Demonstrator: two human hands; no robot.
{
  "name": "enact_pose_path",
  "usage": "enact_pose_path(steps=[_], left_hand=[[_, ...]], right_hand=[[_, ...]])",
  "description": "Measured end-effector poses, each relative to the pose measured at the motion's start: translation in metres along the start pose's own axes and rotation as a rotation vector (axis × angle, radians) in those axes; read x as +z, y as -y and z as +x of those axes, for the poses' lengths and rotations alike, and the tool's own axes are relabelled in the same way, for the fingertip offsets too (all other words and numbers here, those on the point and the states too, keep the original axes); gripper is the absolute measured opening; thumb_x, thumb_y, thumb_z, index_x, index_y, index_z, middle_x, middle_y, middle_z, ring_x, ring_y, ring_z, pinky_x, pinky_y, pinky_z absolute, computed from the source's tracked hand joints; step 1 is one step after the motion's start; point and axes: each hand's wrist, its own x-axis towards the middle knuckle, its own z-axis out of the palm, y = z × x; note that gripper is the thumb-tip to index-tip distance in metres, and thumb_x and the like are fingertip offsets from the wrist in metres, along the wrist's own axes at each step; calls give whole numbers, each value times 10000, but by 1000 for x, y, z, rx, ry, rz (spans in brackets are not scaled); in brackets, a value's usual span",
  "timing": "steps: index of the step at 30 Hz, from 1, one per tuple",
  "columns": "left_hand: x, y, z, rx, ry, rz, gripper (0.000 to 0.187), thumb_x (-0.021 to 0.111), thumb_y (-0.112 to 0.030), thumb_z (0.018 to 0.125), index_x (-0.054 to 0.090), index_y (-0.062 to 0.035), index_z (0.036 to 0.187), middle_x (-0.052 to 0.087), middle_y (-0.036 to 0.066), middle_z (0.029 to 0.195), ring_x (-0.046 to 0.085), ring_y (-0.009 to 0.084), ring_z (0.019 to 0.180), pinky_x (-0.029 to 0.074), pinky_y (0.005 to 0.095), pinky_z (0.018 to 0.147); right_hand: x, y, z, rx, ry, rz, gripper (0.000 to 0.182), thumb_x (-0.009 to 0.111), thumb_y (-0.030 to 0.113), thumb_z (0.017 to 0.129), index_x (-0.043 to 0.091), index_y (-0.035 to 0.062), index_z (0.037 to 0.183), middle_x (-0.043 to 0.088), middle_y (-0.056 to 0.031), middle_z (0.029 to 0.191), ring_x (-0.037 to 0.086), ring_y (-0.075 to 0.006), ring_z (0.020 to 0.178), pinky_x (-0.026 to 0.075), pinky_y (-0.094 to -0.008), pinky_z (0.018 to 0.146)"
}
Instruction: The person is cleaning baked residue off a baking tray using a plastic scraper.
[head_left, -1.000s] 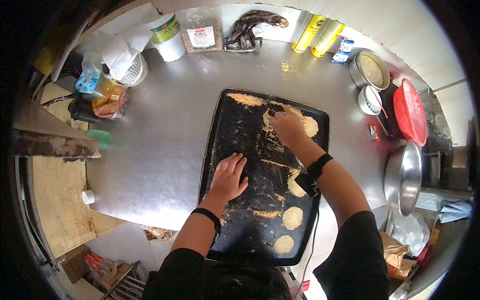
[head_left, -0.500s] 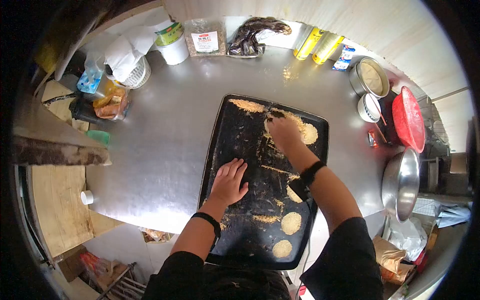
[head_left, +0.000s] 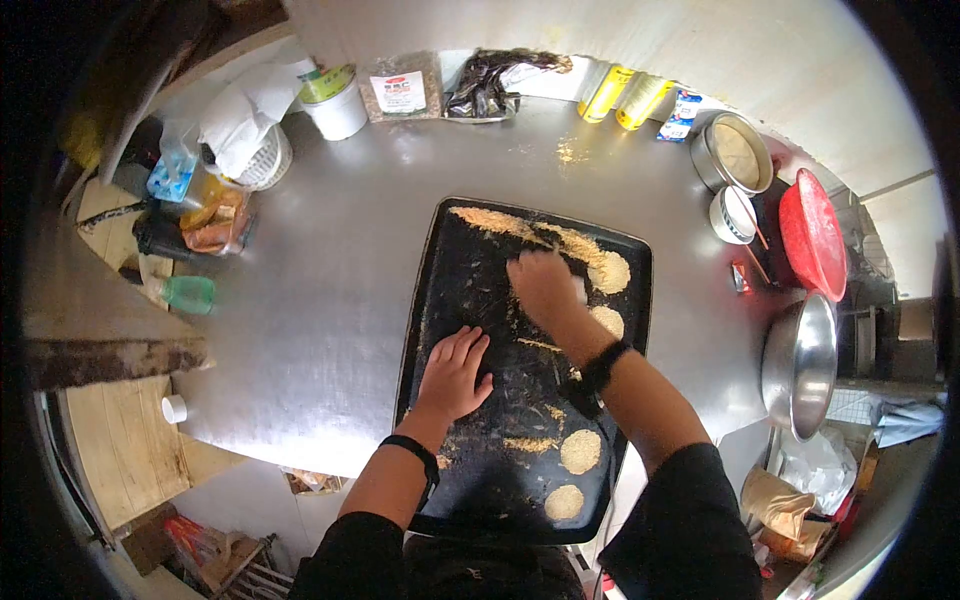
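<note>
A dark baking tray (head_left: 470,300) lies on the metal table, scattered with pale crumbs. My left hand (head_left: 453,375) rests flat on its left middle, fingers spread. Over the upper part, my right hand (head_left: 545,290) is closed, and a small pale edge shows by its right side; what it holds is mostly hidden. Beyond it, a line of crumbs (head_left: 492,222) runs along the tray's far edge. Round seed-coated discs sit down the right side, among them a far disc (head_left: 608,272), a lower one (head_left: 580,452) and the nearest (head_left: 564,503). My right wrist partly covers another.
Along the back of the metal table (head_left: 310,270) stand a white tub (head_left: 338,115), a labelled bag (head_left: 400,88) and yellow cans (head_left: 605,95). At right are a sieve (head_left: 735,155), a small bowl (head_left: 733,215), a red basin (head_left: 812,230) and a steel bowl (head_left: 800,365).
My right hand has moved left and towards me from the crumbs at the tray's far side, uncovering a disc. My left hand stays on the tray. The view has shifted slightly.
</note>
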Motion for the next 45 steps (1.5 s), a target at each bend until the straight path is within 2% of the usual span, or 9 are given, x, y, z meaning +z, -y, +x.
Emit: enact_pose_path(steps=[5,8,14,18,24,30,39,43,45], left_hand=[[1,1,2,-2,-2,-13,597,633,-303,827,469,-54,1344,444,137,1387,385,319,1328,306,474,1105],[0,-2,2,-10,21,7,598,639,-286,831,462,-60,1355,431,135,1401,382,330,1323,312,496,1097],[0,-5,3,-8,36,11,611,662,-249,799,465,-47,1341,437,148,1389,385,341,1317,307,500,1089],[0,-6,5,-6,29,15,614,667,-241,783,470,-37,1327,438,160,1386,386,347,1314,305,504,1085],[2,-6,7,0,37,44,629,665,-237,778,449,-45,1337,435,156,1388,383,350,1313,297,505,1088],[1,-6,6,8,51,64,639,670,-233,778,434,-53,1344,422,155,1386,371,355,1315,294,507,1086],[1,-9,6,17,49,55,631,665,-223,792,426,-56,1352,414,156,1394,364,355,1318,285,506,1086],[2,-9,6,15,41,55,623,663,-221,791,430,-54,1345,421,158,1383,371,358,1312,290,510,1083],[6,-7,5,16,20,41,619,661,-219,792,429,-50,1341,420,159,1380,375,361,1308,290,513,1082]], right_hand=[[1,20,-56,-121,-117,135,137,608,176,802,644,86,897,624,-74,861,625,-237,830,488,-366,702],[2,-1,-16,-3,-171,2,157,609,186,804,643,68,902,623,-78,886,619,-237,866,495,-366,707],[2,1,-1,175,-75,73,108,594,171,807,631,99,879,603,-68,855,621,-231,846,512,-367,692],[5,27,-35,48,-160,218,145,604,168,804,653,83,910,606,-68,866,608,-234,836,509,-349,695],[12,4,32,153,-203,178,134,608,161,807,661,81,901,613,-75,865,613,-239,840,512,-360,698],[5,30,-3,77,-69,279,157,622,157,802,675,72,922,618,-89,873,617,-253,857,521,-373,703],[32,4,56,199,-383,226,91,598,156,768,656,96,806,607,-69,811,630,-235,806,516,-361,653],[15,25,20,104,-171,276,118,622,158,794,670,66,851,638,-95,863,644,-251,839,526,-365,666],[15,30,14,111,-219,288,102,615,153,768,658,78,823,616,-77,831,635,-240,814,525,-361,648]])
